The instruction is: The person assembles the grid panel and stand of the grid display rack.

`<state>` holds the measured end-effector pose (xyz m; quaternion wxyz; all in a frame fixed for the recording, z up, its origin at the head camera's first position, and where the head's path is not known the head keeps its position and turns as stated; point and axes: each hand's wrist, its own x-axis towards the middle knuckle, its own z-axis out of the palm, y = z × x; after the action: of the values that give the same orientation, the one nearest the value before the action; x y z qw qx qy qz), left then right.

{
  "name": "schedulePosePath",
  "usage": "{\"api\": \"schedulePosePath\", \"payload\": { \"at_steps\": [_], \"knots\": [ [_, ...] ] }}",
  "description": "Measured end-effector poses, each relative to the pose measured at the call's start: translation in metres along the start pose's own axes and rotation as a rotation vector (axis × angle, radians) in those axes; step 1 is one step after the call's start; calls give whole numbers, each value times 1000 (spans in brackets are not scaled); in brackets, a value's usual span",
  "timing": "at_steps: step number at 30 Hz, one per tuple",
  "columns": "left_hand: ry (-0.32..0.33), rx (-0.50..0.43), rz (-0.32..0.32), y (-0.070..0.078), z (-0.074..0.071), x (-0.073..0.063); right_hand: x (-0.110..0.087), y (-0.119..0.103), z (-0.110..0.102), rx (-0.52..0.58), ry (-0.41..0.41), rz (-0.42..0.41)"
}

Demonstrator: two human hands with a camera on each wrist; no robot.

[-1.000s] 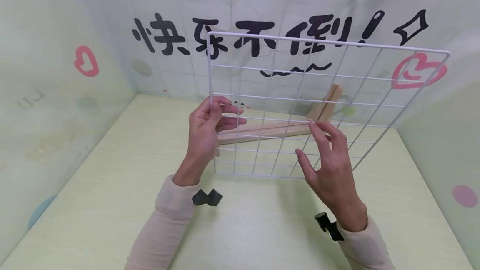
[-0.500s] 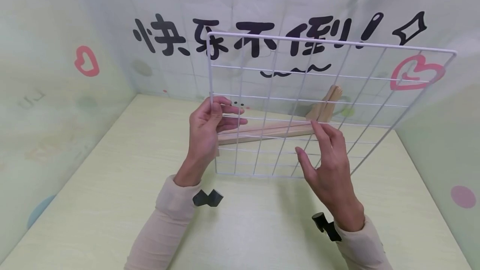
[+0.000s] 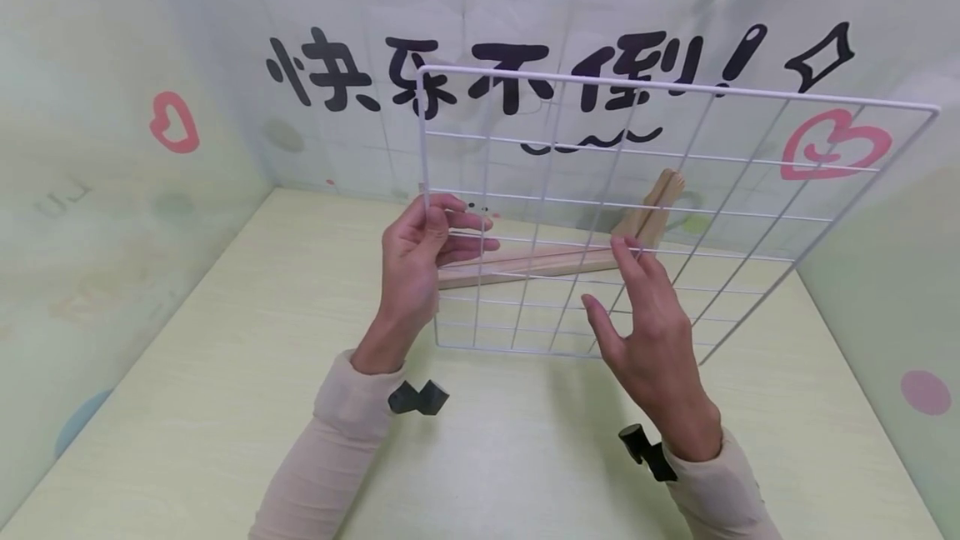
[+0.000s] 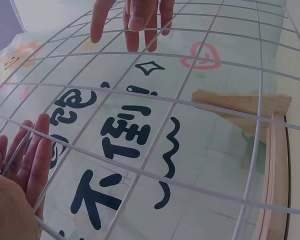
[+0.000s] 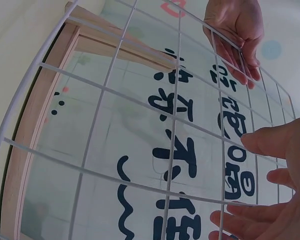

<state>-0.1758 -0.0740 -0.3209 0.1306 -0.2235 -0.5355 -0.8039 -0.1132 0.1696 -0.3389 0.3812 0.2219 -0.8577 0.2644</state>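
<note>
A white wire grid panel (image 3: 678, 87) stands upright and tilted in the head view. My left hand (image 3: 408, 261) grips its left edge wire, the thumb on the near side and the fingers reaching behind the mesh. Against the mesh, right of its middle, my right hand (image 3: 652, 344) touches the wires with extended fingertips, its thumb spread away. Through the wires shows a wooden stand (image 3: 648, 211), with a long grooved bar (image 3: 540, 261) running left from its upright end piece. The left wrist view shows that end piece (image 4: 240, 107) beyond the mesh.
A pale wood-grain table (image 3: 225, 373) lies under both arms. Behind it rises a printed backdrop (image 3: 337, 148) with dark lettering and pink hearts, and side walls flank the table. Small black devices sit on both wrists.
The panel's right side has swung outward, its top right corner shifting right and slightly down. My right hand has slid a little left relative to the panel; my left hand keeps its grip.
</note>
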Motion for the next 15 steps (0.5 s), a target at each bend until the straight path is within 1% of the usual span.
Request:
{"api": "schedulePosePath", "payload": {
  "at_steps": [4, 8, 15],
  "knots": [
    [-4, -11, -10, 0, 1, -1, 1, -3, 3, -25, -5, 31],
    [-6, -17, -3, 0, 2, -2, 2, -7, 9, -68, 5, 74],
    [-8, -22, 27, -1, 3, -1, 7, -15, 16, -172, 78, 127]
  ]
}}
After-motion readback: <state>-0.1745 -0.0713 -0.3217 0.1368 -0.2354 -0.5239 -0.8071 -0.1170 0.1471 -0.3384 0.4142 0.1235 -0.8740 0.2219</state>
